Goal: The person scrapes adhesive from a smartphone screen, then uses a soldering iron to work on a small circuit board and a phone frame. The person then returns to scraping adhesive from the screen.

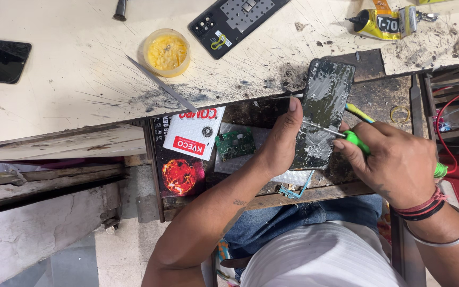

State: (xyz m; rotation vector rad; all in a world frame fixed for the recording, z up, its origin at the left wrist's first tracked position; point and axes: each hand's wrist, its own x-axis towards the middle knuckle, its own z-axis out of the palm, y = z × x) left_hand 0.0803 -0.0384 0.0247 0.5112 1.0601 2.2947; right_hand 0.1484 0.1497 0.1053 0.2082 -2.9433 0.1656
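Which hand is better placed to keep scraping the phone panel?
Right. The right hand holds the green-handled tool, its metal tip on the phone panel. The left hand grips the panel's left edge, steadying it.

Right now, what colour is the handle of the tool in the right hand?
Bright green; the screwdriver handle in the right hand shows best in the head view.

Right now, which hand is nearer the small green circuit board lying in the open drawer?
Left. The left hand grips the dark phone panel just right of the small green circuit board; the right hand, holding a green-handled screwdriver, sits beyond the panel.
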